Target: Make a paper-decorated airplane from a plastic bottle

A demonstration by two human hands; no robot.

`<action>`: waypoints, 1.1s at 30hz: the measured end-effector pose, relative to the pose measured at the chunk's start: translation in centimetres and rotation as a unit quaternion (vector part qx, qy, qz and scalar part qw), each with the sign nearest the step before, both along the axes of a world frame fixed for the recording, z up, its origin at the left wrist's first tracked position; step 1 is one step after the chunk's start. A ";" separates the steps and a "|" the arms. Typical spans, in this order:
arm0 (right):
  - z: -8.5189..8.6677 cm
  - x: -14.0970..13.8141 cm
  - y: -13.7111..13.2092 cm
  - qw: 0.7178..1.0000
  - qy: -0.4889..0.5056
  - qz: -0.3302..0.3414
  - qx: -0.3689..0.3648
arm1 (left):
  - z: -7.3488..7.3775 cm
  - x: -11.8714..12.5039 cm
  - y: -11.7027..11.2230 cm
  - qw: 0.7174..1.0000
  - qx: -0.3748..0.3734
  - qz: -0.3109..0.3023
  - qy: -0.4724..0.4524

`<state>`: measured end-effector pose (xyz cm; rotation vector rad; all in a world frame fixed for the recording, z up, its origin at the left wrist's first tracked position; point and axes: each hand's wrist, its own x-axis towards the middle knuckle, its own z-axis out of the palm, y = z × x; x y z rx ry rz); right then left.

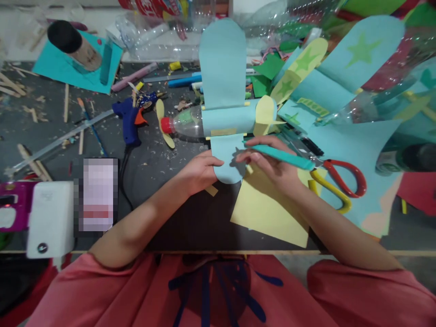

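Observation:
A toy airplane made from a clear plastic bottle wrapped in light blue paper lies across the table, its red cap and yellow paper propeller facing left. My left hand pinches the rounded edge of its near wing, thumb on top. In my right hand is a teal marker, held like a pen with its tip over that wing's right edge. Yellow tail pieces stand at the plane's right end. Beneath my right hand lies a yellow paper sheet.
A blue glue gun with its cord rests left of the propeller. Scissors with red and yellow handles lie at the right. Another decorated paper plane and plastic bottles crowd the back right. A phone and white power bank sit front left.

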<state>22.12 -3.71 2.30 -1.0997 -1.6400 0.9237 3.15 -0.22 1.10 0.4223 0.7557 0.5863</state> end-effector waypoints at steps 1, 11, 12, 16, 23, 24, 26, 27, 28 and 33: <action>0.0 -0.2 0.1 0.999 0.018 -0.003 -0.027 | 0.2 0.0 0.0 1.000 0.003 -0.009 -0.001; -1.5 -2.3 0.4 0.996 0.012 -0.083 -0.031 | 0.7 -0.1 0.0 1.000 -0.005 -0.019 0.024; -1.6 -2.4 0.3 0.996 0.008 -0.081 -0.036 | 0.7 -0.1 0.0 0.999 -0.008 -0.020 0.026; -1.6 -2.6 0.0 0.995 0.002 -0.074 -0.063 | 0.6 -0.2 0.0 0.999 -0.011 -0.022 0.028; -1.8 -2.7 0.0 0.994 -0.028 -0.096 -0.048 | 0.5 -0.2 -0.1 0.999 -0.009 -0.031 0.021; -1.8 -2.7 0.0 0.994 -0.027 -0.094 -0.046 | 0.5 -0.2 0.0 0.999 -0.007 -0.031 0.020; -1.8 -2.7 0.0 0.994 -0.028 -0.091 -0.050 | 0.5 -0.1 0.0 0.999 -0.004 -0.032 0.022; -1.8 -2.7 -0.1 0.994 -0.031 -0.092 -0.056 | 0.5 -0.1 0.1 0.999 -0.003 -0.033 0.025; -1.8 -2.7 -0.1 0.993 -0.034 -0.093 -0.063 | 0.5 -0.2 0.1 0.999 -0.003 -0.034 0.028; -1.6 -2.8 -0.2 0.991 -0.022 -0.096 -0.086 | 0.4 -0.3 0.2 0.999 0.007 -0.041 0.024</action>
